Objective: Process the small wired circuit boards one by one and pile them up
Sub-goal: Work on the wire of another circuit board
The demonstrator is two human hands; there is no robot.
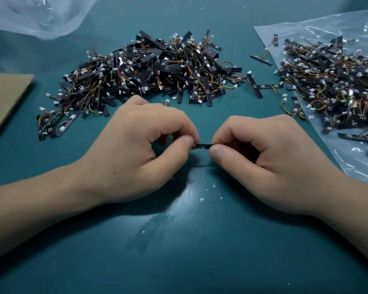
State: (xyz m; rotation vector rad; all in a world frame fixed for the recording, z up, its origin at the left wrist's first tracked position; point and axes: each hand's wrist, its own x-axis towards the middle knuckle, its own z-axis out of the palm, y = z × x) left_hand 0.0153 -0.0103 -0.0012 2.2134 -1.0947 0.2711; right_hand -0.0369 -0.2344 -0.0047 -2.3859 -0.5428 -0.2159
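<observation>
A small black circuit board (202,146) is held just above the green table between both hands. My left hand (140,153) pinches its left end with thumb and forefinger; my right hand (263,158) pinches its right end the same way. Most of the board is hidden by the fingertips. A large pile of black boards with coloured wires and white plugs (145,68) lies behind the hands at centre. A second pile of the same boards (336,81) lies on a clear plastic bag (357,166) at the right.
A few loose boards (256,85) lie between the two piles. A brown cardboard sheet (4,98) sits at the left edge. Another crumpled clear bag (43,15) lies at the back left. Small white scraps (201,199) dot the green mat (179,251).
</observation>
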